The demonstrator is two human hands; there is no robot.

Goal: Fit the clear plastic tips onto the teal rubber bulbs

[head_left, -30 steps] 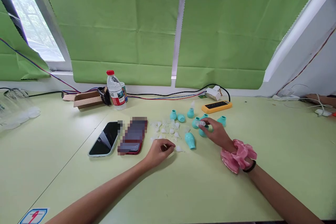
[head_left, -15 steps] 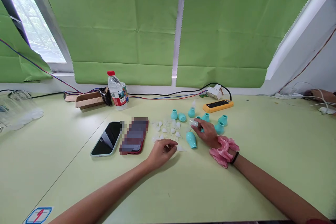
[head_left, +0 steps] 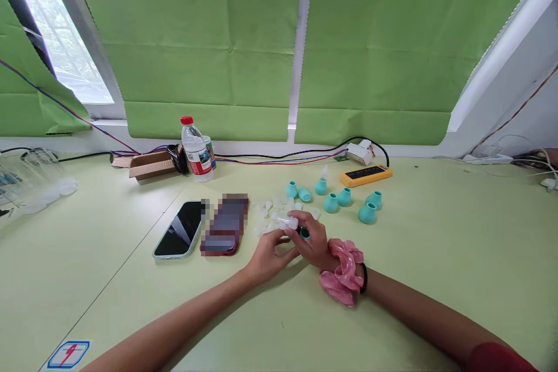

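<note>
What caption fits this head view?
Both hands meet at a clear plastic piece on the green table: right hand holds it, left hand alongside, teal bulbs behind.

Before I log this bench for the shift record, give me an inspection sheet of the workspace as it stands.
Surface: pale green table, no spills seen.
Work things: teal bulb and clear plastic piece in the right hand; loose teal bulbs; white tips scattered.
Clutter: two phones, water bottle, cardboard box, yellow device.
Hands: left hand meets the right over the parts; what it pinches cannot be told.
Cables: black, red and blue wires along the back edge.
Surroundings: green blinds, window at left.
</note>
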